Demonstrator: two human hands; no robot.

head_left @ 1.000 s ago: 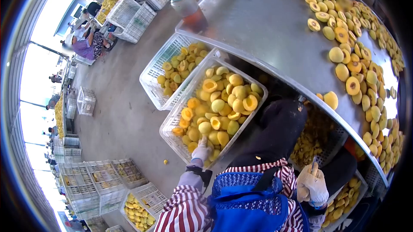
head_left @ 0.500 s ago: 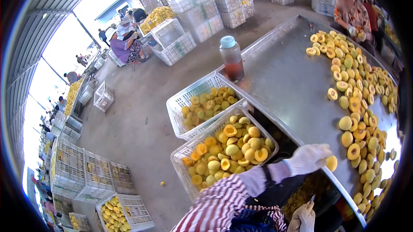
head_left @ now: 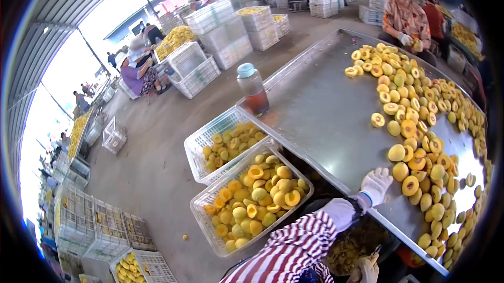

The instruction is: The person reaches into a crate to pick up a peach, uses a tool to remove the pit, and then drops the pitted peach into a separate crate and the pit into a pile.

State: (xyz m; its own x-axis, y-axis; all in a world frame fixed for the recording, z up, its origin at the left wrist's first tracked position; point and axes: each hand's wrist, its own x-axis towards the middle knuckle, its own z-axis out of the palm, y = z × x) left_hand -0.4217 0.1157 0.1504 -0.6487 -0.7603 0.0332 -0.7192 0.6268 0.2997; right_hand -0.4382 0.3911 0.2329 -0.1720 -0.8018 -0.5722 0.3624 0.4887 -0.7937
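Fingers of the left hand (head_left: 376, 184), in a pale knit glove, rest at the near edge of the big gray metal table (head_left: 325, 110). I see their tips a little apart, but the palm side is hidden, so I cannot tell if they hold anything. Just past them sit a few round yellow fruits (head_left: 396, 152). The right hand (head_left: 369, 269), also gloved, is low in my view and partly cut off. Its fingers are closed on a small thin tool (head_left: 376, 251) that points up.

Lots of fruit is in two white plastic crates beside the table. The near crate (head_left: 203, 233) is heaped with yellow halves (head_left: 253, 210), and some show hollow orange middles with no stone. The far crate (head_left: 196, 152) has a lower pile. Plenty is left too: a long, thick heap of yellow fruit (head_left: 438, 170) runs down the far side of the table, and many cut halves there show brown stones. More yellow bits (head_left: 349, 246) lie below the table edge.

A clear jar with a blue lid (head_left: 255, 94) stands at the table's corner. Across the table, I see a co-worker (head_left: 407, 18) holding a fruit.
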